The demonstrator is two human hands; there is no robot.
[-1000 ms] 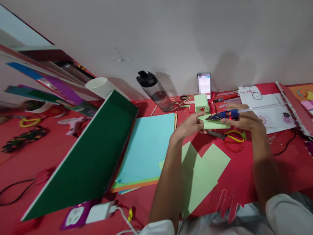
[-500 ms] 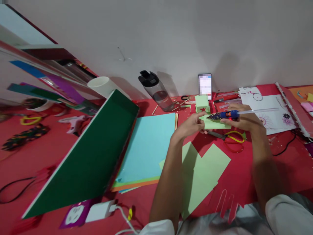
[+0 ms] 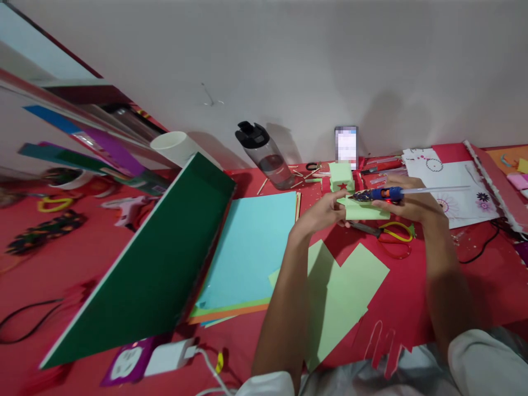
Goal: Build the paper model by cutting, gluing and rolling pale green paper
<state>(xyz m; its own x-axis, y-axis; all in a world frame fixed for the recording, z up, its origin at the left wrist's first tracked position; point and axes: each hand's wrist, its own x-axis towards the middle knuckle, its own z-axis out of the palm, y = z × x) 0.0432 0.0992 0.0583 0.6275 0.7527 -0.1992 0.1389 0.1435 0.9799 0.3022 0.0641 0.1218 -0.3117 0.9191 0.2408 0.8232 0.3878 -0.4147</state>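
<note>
My right hand (image 3: 416,203) is closed around a blue hot glue gun (image 3: 381,193) with a clear glue stick (image 3: 437,190) poking out of its back end. The gun's nozzle points left, over a folded piece of light green paper (image 3: 369,211). My left hand (image 3: 324,212) pinches the left end of that paper near the nozzle. Just beneath lie scissors (image 3: 388,231) with yellow and red handles. Behind the hands stands a small light green paper box (image 3: 341,176) with a red star. Cut light green sheets (image 3: 342,297) lie between my forearms.
A stack of coloured paper (image 3: 251,247) lies left of my arm, beside a leaning dark green board (image 3: 157,264). A water bottle (image 3: 268,157) and a phone (image 3: 346,146) stand by the wall. A white charger (image 3: 169,357) with a cable sits at the front; decorated sheets (image 3: 457,187) lie right.
The view has shifted very slightly. Both hands, the glue gun and the folded paper keep nearly the same positions.
</note>
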